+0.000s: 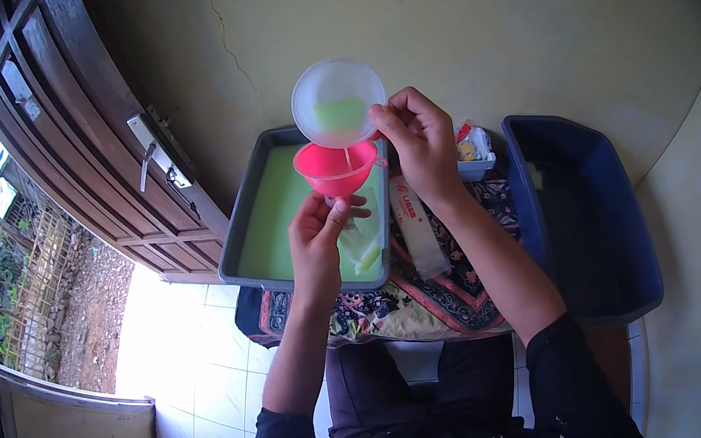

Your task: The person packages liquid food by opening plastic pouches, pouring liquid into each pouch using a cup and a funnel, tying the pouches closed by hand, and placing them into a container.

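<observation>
While my right fingers (383, 120) pinch the lower right rim of a translucent white bowl (320, 86), it is tilted above the funnel, its inside facing me. Bowl: round, shallow-looking, with pale green liquid (340, 114) pooled in its lower part; a thin stream falls from the lower edge into the funnel. Funnel (340, 186): bright pink, wide-mouthed, mouth up, small loop at its right rim. My left fingers (335, 216) are closed around its neck, just below the cone, along with the top of a clear plastic bag (361, 240). Bag hangs below those fingers, wrinkled, some green liquid at its bottom. Position: funnel and bag over a grey tub (231, 265) of green liquid. Right of the tub, on patterned cloth (464, 297): a long plastic packet (418, 231), red lettering "LIGER". Farther right: a dark blue tub (584, 219).
</observation>
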`<state>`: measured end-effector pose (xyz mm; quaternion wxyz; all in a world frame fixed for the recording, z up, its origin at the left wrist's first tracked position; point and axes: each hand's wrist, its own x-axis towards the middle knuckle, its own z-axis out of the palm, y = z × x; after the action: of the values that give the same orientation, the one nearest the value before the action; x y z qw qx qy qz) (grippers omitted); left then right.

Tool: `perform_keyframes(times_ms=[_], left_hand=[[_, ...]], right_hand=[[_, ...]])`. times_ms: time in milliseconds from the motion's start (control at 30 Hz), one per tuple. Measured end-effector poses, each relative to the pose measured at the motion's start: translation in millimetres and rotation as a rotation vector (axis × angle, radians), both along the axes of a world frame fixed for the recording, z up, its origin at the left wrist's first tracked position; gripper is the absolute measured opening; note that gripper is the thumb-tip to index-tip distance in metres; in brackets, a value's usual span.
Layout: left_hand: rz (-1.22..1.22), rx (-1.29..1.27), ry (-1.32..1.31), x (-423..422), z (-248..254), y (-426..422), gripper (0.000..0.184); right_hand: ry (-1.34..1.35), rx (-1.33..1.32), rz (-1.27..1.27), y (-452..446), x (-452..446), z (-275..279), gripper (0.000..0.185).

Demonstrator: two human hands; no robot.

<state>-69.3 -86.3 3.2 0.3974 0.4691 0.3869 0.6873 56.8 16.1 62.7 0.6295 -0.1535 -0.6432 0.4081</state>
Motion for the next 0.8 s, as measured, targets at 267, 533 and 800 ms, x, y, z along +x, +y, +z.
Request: perform_keyframes(times_ms=[267, 533, 800], left_hand=[[0.013, -0.024, 0.026, -0.8, -2.4, 0.3, 0.028], [0.016, -0.016, 0.016, 0.9, -4.2, 1.0, 0.027], [0.016, -0.02, 0.012, 0.6, -3.5, 0.1, 0.026]], right_hand=[[0.039, -0.048, 0.011, -2.9, 0.3, 2.9, 0.02], [0.036, -0.024, 0.009, -0.7, 1.5, -2.1, 0.02], [-0.008, 0.064, -0.036, -2.1, 3.6, -5.4, 0.02]])
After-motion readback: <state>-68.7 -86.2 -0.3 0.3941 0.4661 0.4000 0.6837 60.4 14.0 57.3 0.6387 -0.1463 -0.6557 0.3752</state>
